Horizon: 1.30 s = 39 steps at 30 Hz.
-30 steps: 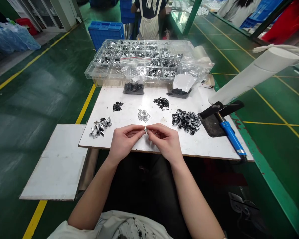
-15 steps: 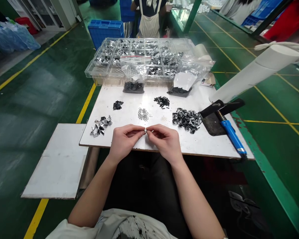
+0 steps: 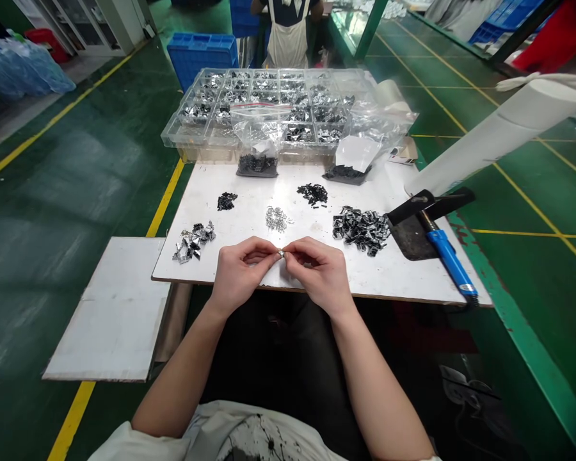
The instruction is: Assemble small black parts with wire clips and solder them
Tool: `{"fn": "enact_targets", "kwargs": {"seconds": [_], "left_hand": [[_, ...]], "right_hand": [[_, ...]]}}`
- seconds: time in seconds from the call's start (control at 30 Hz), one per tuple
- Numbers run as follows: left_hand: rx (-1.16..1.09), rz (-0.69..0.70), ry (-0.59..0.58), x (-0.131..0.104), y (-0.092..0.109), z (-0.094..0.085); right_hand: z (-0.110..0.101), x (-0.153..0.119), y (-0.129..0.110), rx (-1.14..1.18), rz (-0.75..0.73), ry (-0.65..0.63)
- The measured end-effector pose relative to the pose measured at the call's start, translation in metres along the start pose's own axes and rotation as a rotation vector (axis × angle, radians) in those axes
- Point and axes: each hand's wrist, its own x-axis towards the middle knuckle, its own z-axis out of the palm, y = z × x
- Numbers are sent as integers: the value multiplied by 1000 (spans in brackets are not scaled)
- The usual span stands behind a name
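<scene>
Above the front edge of the white board [image 3: 312, 269], my left hand [image 3: 240, 270] and my right hand [image 3: 319, 269] meet fingertip to fingertip. Both are closed in a pinch on one small shiny metal part [image 3: 281, 253], mostly covered by the fingers. Just beyond lies a heap of tiny silvery pins [image 3: 277, 219]. Small black pieces [image 3: 227, 201] form a pile behind my left hand, and more black pieces [image 3: 312, 194] lie behind my right. Shiny metal-and-black parts [image 3: 194, 242] are scattered at left; a bigger pile of similar parts [image 3: 361, 229] is at right.
A clear compartment box [image 3: 173, 136] full of small parts stands at the back, two plastic bags [image 3: 258, 165] before it. At right are a blue electric screwdriver [image 3: 451, 261] in a black holder and a white tube [image 3: 499, 137]. A person in an apron [image 3: 288, 41] is beyond.
The small metal part shows a little more between my fingertips. Both hands stay in nearly the same place; the view has shifted slightly.
</scene>
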Motion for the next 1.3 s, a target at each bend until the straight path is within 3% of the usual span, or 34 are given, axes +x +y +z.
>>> {"fn": "enact_targets", "kwargs": {"seconds": [0.37,0.8,1.13,1.3], "left_hand": [[2,30,-120,4,5,-3],[67,-22,-57,2,4,-3],[0,-97,-105,2,7,-5],[-41,-93,-98,3,6,-5]], "right_hand": [[0,-3,1,43,-43,82],[-2,-2,1,2,-92,3],[-2,-3,-2,34,-104,-1],[-2,-2,-1,121,-41,2]]}}
